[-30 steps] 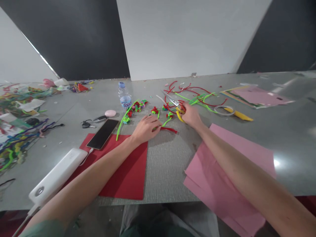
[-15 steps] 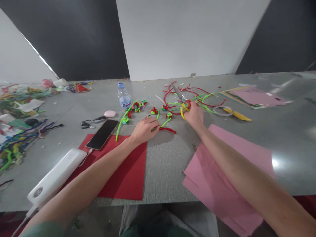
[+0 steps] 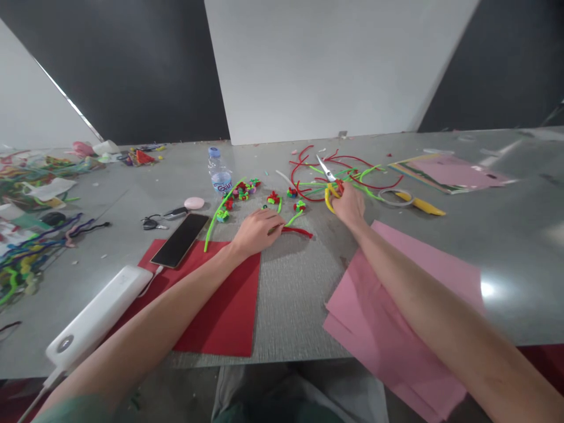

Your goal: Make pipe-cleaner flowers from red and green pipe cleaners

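My left hand point(image 3: 257, 231) is closed low over the table, and a red pipe cleaner point(image 3: 298, 231) sticks out to the right from its fingers. My right hand point(image 3: 349, 203) grips scissors point(image 3: 331, 188) with yellow and red handles; the blades point away toward the back, over loose pipe cleaners. Just beyond my left hand lie small twisted red and green pipe-cleaner flowers point(image 3: 274, 198), some with green stems. A long green pipe cleaner point(image 3: 214, 221) lies to the left of them. Red and green pipe cleaners point(image 3: 372, 187) are spread behind my right hand.
Red paper point(image 3: 224, 317) lies under my left forearm, pink sheets point(image 3: 374, 329) under the right. A phone point(image 3: 180, 239), a white power bank point(image 3: 99, 314), keys point(image 3: 152, 224) and a water bottle point(image 3: 219, 173) stand left. A tape ring point(image 3: 396, 198) and yellow cutter point(image 3: 423, 204) lie right.
The scissors in my right hand have turned slightly, and their blades look shorter and brighter. My left hand stays on the red pipe cleaner. The whole view has shifted a little.
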Action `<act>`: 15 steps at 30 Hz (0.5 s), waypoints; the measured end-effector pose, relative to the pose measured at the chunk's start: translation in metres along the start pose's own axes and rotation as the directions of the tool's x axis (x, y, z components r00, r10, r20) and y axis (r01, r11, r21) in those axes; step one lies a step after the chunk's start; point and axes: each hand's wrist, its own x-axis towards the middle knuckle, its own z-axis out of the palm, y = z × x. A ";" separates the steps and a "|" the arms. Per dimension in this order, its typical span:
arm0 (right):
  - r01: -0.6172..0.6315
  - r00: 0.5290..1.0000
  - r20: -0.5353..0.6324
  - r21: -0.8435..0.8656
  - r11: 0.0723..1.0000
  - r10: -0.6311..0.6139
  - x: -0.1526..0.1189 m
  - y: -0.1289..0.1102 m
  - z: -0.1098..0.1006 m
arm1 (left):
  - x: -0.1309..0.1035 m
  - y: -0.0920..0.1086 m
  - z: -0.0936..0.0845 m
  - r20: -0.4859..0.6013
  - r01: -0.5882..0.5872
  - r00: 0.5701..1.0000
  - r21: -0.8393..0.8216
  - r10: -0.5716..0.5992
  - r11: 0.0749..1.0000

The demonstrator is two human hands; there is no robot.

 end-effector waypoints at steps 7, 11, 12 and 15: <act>0.109 0.990 -0.115 0.303 0.947 -0.077 0.006 -0.007 -0.004 | 0.002 0.001 -0.005 -0.083 0.091 0.991 -0.142 -0.103 0.986; 0.299 0.949 -0.066 0.508 0.808 -0.310 -0.011 -0.026 0.001 | 0.003 -0.006 -0.008 -0.146 0.260 0.933 -0.356 -0.328 0.898; 0.362 0.917 -0.046 0.509 0.781 -0.395 -0.017 -0.031 0.001 | 0.003 -0.008 -0.007 -0.156 0.303 0.907 -0.402 -0.390 0.864; 0.542 0.789 0.025 0.442 0.715 -0.614 -0.033 -0.044 -0.001 | 0.003 -0.014 -0.005 -0.174 0.380 0.836 -0.500 -0.520 0.778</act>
